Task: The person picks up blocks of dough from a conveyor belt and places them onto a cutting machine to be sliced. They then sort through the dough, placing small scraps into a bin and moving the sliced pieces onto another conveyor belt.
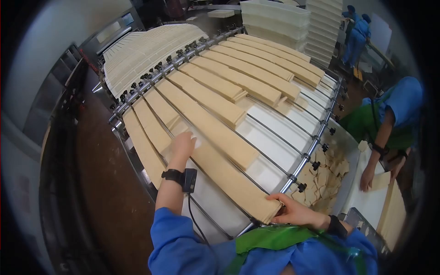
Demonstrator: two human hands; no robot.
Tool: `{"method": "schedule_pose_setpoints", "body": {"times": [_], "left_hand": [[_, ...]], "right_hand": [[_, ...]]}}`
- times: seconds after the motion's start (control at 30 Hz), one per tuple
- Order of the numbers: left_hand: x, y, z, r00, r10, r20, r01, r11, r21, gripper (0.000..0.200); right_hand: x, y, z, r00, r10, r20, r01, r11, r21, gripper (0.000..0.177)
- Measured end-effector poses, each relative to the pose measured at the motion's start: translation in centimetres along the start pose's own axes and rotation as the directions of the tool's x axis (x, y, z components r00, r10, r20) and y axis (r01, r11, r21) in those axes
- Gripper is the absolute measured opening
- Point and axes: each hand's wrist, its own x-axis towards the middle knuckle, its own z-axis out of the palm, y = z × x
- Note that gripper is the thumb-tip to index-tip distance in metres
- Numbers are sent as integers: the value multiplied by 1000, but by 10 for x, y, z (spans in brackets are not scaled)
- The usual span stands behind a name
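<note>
Sideways, right hand (295, 211) in pinch grip on strips (236, 181); left hand (183, 145) curled, grip unclear.

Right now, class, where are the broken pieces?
In the head view, the broken pieces lie right of centre, between the right-hand black-knobbed rail and the nearest co-worker.

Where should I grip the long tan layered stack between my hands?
Probably both ends of the tan stack, from its short sides: it's long and thin, so one grip might let it sag. Your right hand touches the near end.
</note>
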Motion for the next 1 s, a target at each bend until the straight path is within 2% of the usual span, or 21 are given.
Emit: {"method": "schedule_pose_setpoints", "body": {"times": [0.07,0.17,0.2,0.27,0.37,0.47,0.5,0.57,0.67,0.73,0.77,0.83,0.9,0.93,1.0], "left_hand": [[8,0,-20,994,23,-104,21,914,406,21],[34,-31,6,993,-38,-112,95,823,561,16],[40,-36,7,993,-12,-113,73,829,554,18],[54,-43,7,993,41,-109,25,840,542,21],[66,-53,7,981,3,-195,97,860,501,56],[60,-52,4,954,150,-260,13,845,535,73],[64,-56,2,963,93,-255,58,846,530,70],[73,-68,-1,973,-18,-229,137,845,517,65],[77,-70,-3,974,-227,22,202,905,375,75],[79,-69,-14,963,-254,92,217,931,293,85],[81,-71,-19,956,-264,124,227,940,254,90],[81,-85,-17,968,-252,0,251,965,71,92],[67,-84,-27,959,-253,-124,244,966,-87,91],[56,-81,-31,956,-202,-213,178,976,-127,86],[28,-62,-44,960,-156,-231,118,978,-170,83]], "right_hand": [[8,-6,4,999,35,-9,-35,998,-46,69],[24,-5,7,999,39,-38,-45,986,-163,68],[29,-8,9,996,83,-36,-86,993,-81,69],[41,-2,7,999,32,-27,-36,990,-140,69],[56,-2,6,1000,-14,-13,11,975,-222,71],[67,-12,7,997,-76,4,72,931,-358,71],[71,-15,7,995,-100,12,96,907,-410,70],[78,-18,9,997,-71,18,73,924,-374,69],[90,-13,9,995,-96,19,95,911,-401,68],[98,-17,13,995,-98,9,94,913,-397,65],[105,-16,14,985,-173,6,156,871,-466,64],[125,-5,14,948,-317,19,265,758,-596,64],[148,-2,19,911,-413,-1,325,720,-613,61],[158,0,22,890,-457,-10,352,700,-622,60],[177,10,27,864,-498,-72,305,631,-713,57]]}}
